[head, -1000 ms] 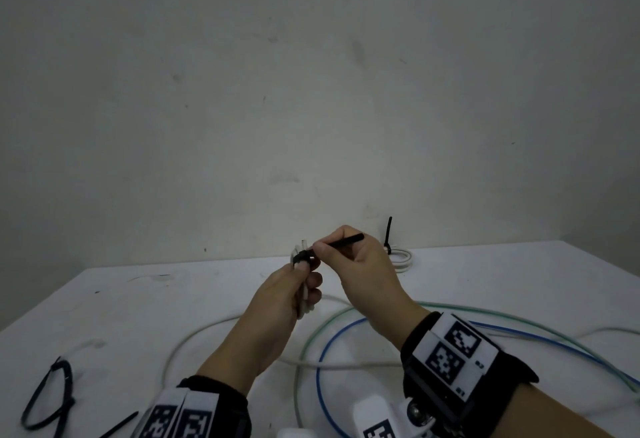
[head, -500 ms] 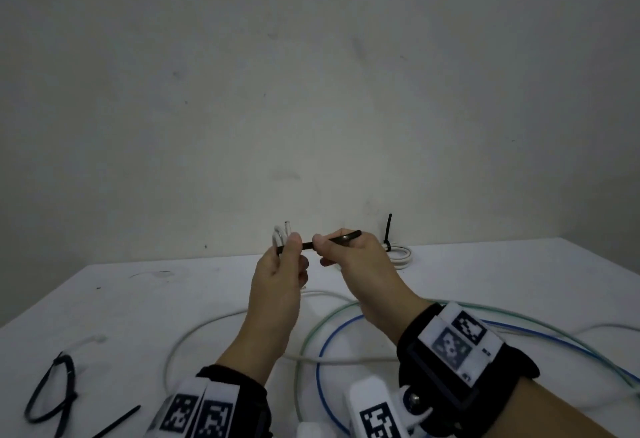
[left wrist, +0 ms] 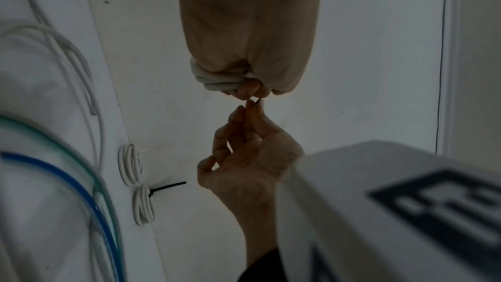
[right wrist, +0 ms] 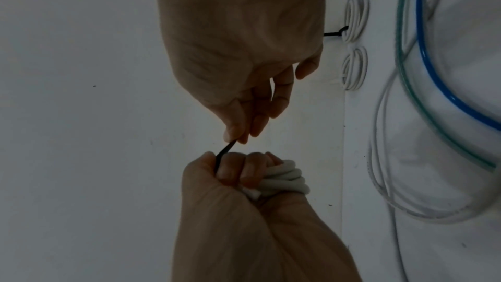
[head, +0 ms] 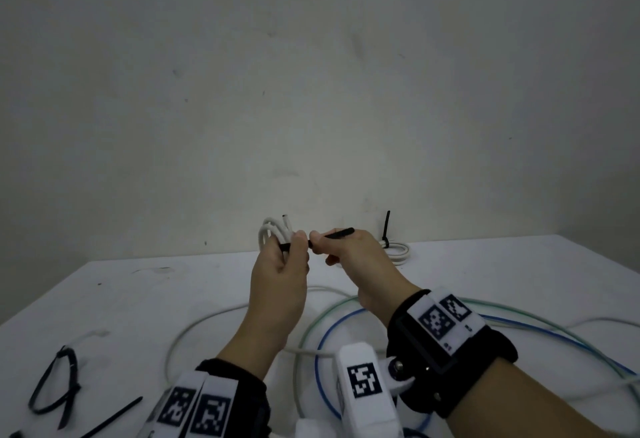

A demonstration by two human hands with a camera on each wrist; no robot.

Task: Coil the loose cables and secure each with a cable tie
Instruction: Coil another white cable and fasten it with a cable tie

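Observation:
My left hand [head: 289, 252] is raised above the table and grips a small coil of white cable [head: 273, 231], its loops showing above my fist; the same coil [right wrist: 284, 177] bulges beside my knuckles in the right wrist view. A black cable tie [head: 337, 234] runs from that fist to my right hand [head: 320, 242], which pinches its tail between thumb and forefinger. In the right wrist view the cable tie [right wrist: 223, 153] crosses the small gap between the two hands. The tie's head is hidden in my left fist.
A tied white coil [head: 398, 250] with its black tie tail upright lies at the table's back. Loose white [head: 207, 323], green [head: 512, 313] and blue [head: 322, 361] cables loop across the table [head: 138, 299] below my wrists. A black cable bundle [head: 55, 389] and a spare black tie [head: 114, 417] lie front left.
My left hand has turned and risen so the white coil now stands above the fist. My right hand has slid right along the tie, and both hands sit a little higher.

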